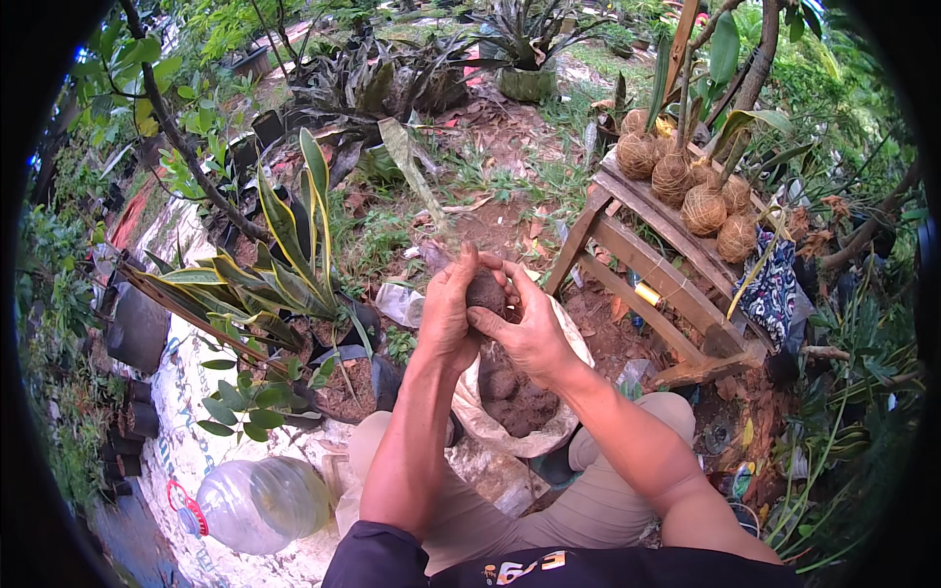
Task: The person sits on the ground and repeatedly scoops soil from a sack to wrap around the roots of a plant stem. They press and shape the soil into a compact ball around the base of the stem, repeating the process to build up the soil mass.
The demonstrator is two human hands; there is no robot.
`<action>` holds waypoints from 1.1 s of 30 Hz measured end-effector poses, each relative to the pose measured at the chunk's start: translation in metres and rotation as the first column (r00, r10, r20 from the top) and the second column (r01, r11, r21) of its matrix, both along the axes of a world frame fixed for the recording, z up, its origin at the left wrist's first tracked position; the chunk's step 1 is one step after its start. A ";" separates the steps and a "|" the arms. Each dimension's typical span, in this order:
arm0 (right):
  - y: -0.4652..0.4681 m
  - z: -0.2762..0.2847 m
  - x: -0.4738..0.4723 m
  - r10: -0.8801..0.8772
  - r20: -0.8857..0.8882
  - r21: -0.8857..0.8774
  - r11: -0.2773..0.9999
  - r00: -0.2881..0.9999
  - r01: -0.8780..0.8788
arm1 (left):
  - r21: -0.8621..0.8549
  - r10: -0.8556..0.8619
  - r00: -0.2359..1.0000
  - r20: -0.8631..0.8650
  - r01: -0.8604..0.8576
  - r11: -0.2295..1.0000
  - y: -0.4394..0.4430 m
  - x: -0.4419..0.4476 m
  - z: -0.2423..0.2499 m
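Between my cupped hands sits a dark ball of moist soil (486,292). My left hand (448,312) wraps its left side with the thumb pointing up, and my right hand (533,327) presses the near right side with its thumb across the front. A single mottled, pale green snake plant leaf (409,165) stands up beyond the hands; its lower end is hidden, so I cannot tell whether it is set in the ball. Just below, a white woven sack (533,443) with a rolled rim holds loose, clumped soil (518,404); my forearms partly cover it.
On the right, a wooden bench (654,272) carries several string-wrapped balls (704,209), a spool of yellow thread (647,294) and patterned cloth (768,287). Yellow-edged snake plants (294,242) grow at left. A large clear plastic bottle (261,503) lies on its side at lower left.
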State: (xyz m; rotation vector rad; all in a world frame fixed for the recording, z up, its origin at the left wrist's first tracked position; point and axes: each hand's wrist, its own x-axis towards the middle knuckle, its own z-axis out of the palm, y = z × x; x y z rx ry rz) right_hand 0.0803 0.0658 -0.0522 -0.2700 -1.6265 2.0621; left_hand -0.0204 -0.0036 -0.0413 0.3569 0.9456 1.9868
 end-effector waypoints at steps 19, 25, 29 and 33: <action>-0.010 -0.002 -0.006 -0.007 -0.063 -0.240 0.971 0.998 -0.009 | 0.207 -0.045 0.905 0.422 -0.048 0.977 0.000 -0.001 -0.005; -0.004 -0.003 -0.001 -0.095 0.023 -0.071 0.993 0.995 0.097 | 0.095 0.020 0.966 0.258 -0.046 0.994 0.003 0.001 -0.007; -0.008 0.000 0.000 -0.116 -0.009 -0.017 0.993 0.993 0.116 | 0.073 0.157 0.983 0.099 -0.165 0.984 0.002 -0.006 0.000; -0.007 0.007 0.005 -0.307 0.123 0.410 0.882 0.944 0.233 | 0.076 0.116 0.989 0.094 -0.123 0.990 -0.001 -0.006 0.003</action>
